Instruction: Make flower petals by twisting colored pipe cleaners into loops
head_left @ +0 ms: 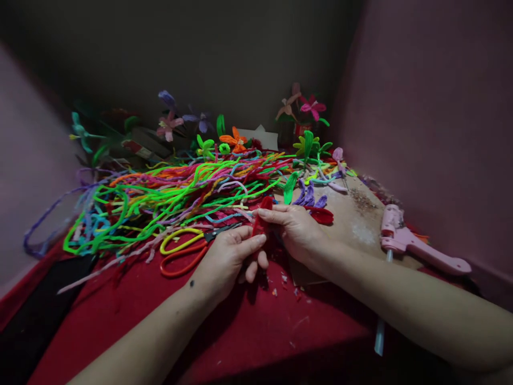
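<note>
Between my two hands is a fuzzy red pipe cleaner piece [260,223], pinched from both sides. My left hand [228,256] grips its lower part between thumb and forefinger, the other fingers curled beneath. On its upper right side, the fingertips of my right hand [296,230] close on it; its far end shows above them. Scissors [180,251] with one yellow and one red handle loop lie just left of my left hand, blades partly behind it. Just beyond my right hand are a red pipe cleaner petal [320,215] and purple looped petals [308,193].
A heap of colourful pipe cleaners [168,187] spreads across the red cloth [256,331]. Finished pipe cleaner flowers [236,140] stand along the back. A pink glue gun [417,243] with a glue stick lies right, on a brown board [352,235]. A black object [52,305] lies at left.
</note>
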### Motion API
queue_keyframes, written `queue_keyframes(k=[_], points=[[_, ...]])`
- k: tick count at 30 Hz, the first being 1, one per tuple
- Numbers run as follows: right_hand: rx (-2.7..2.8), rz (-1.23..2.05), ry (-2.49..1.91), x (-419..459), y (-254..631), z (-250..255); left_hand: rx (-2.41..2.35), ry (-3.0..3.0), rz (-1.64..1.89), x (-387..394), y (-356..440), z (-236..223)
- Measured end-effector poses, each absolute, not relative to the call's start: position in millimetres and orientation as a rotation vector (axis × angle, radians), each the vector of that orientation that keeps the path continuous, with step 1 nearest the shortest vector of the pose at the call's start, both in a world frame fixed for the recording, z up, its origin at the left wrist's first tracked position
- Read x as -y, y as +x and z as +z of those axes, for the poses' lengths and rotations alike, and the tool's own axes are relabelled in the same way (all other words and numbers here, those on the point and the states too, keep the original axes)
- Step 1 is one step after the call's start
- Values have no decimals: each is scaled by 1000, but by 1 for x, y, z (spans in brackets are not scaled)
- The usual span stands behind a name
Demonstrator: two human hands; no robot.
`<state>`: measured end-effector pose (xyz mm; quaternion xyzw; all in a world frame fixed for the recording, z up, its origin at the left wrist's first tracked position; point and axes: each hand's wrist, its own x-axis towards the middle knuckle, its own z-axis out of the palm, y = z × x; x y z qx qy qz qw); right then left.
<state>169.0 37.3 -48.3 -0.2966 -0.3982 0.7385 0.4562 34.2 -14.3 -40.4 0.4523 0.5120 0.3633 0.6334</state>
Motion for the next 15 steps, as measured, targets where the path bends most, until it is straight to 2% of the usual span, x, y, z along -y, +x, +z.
queue_keyframes(k=[7,15], points=[[860,1859,-812,-42,168,-49,-1338,1251,850,16,29,-28],[856,1886,-823,-40,167,-51,-1130,1131,744,12,12,-35]])
